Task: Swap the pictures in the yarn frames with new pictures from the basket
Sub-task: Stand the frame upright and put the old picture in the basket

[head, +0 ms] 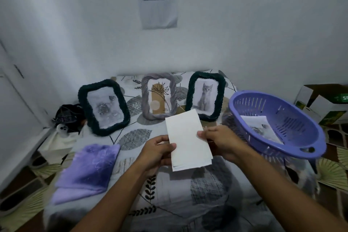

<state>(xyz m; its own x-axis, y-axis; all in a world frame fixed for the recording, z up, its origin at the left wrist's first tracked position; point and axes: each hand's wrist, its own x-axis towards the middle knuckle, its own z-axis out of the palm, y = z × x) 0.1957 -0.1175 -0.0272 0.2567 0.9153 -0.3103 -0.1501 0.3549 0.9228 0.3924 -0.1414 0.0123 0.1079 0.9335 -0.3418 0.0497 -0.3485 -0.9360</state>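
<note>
Over at the left edge of the bed [169, 203] a folded purple cloth [88, 171] lies flat, and behind it, toward the far edge, the first dark green yarn frame [104, 107] stands propped with a pale flower picture inside. Next along the far edge comes the grey yarn frame [159, 96], showing a plant drawing, then the second dark green frame [205, 94] with its kitten picture. All three are filled, so by my reading no swap has started.

Front and centre, the left hand [157, 153] pinches the left side of a small stack of white pictures [188, 142], thumb on top, fingers curled underneath. The right hand [223, 142] pinches the opposite side the same way. The stack shows only its blank backs, held above the middle of the bed.

At the right edge the purple basket [278, 124] sits tilted, one more printed sheet [262, 128] lying in it.

The risks: loose sheets could slide out of that light pinch, and the tilted basket looks ready to tip off the edge if nudged.
</note>
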